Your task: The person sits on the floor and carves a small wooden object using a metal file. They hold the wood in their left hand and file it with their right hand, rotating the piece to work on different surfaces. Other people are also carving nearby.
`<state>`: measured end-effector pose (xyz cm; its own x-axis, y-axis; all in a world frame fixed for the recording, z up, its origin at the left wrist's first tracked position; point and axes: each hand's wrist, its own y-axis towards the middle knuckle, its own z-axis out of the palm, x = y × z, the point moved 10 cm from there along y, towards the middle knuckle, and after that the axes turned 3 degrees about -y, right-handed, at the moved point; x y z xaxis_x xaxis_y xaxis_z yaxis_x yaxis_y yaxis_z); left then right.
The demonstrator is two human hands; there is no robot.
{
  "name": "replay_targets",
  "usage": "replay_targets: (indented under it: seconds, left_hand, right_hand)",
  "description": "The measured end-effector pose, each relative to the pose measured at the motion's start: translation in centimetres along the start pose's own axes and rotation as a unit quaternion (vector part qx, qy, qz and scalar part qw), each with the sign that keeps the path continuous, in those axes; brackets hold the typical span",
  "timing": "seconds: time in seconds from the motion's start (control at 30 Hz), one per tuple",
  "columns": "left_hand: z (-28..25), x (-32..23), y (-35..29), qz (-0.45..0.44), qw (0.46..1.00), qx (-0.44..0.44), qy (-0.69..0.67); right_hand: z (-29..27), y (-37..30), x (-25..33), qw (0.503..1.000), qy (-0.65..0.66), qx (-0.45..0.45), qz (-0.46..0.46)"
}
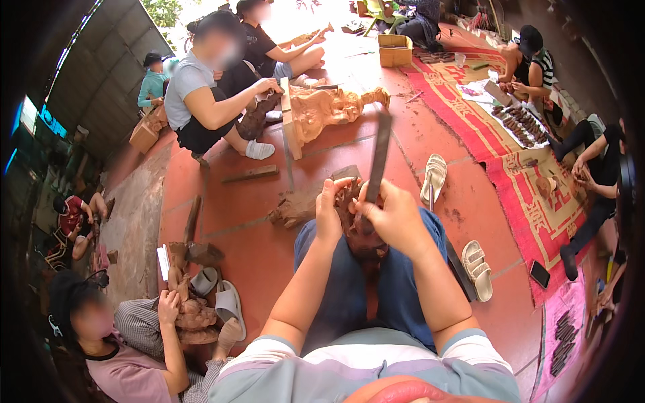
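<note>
Between my knees stands a dark brown wood carving (366, 243), its upper part partly covered by my fingers. My left hand (329, 213) is closed against its left side, steadying it. In my right hand (393, 213) is a long, flat, dark file-like bar (380, 151), gripped near its lower end and pointing up and away from me. The bar's lower tip and its contact with the carving are hidden by the fingers. Just beyond my left hand, a rough brown wood piece (293, 208) lies on the floor.
A large pale carved statue (327, 111) lies ahead, with a person (208, 91) beside it. Another person (127, 342) works on a carving at lower left. Sandals (477, 270) lie on the red tiles (245, 201) at right. Beyond are a patterned mat (517, 181), a phone (539, 274) and several seated people.
</note>
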<state>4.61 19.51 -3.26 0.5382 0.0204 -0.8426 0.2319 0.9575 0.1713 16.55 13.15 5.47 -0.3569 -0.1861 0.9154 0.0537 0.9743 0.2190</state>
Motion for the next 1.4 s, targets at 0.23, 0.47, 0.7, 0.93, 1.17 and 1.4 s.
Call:
replay_targets:
  seconds: [0.23,0.47,0.7,0.93,1.17,1.4]
  left_hand:
    - [-0.6,0.2,0.3,0.016,0.999,-0.041,-0.020]
    - [-0.1,0.9,0.2,-0.017,0.998,0.022,-0.051]
    - [-0.4,0.7,0.0,-0.008,1.000,0.002,-0.013]
    - [-0.6,0.6,0.2,0.001,1.000,-0.015,-0.007]
    - [-0.3,0.6,0.3,-0.011,0.999,0.008,-0.036]
    - [-0.6,0.3,0.1,0.005,1.000,0.005,-0.020]
  right_hand:
    - [0.1,-0.3,-0.1,0.999,0.020,-0.015,-0.020]
    - [-1.1,0.8,-1.9,0.995,0.094,0.006,0.029]
    - [-1.9,1.9,-4.0,0.994,0.083,-0.025,0.071]
    - [-1.1,1.8,-3.4,0.996,0.076,-0.006,0.050]
    - [-0.1,0.6,-1.2,0.997,0.046,0.028,0.054]
    - [-1.1,1.2,-0.7,0.999,0.006,-0.019,0.044]
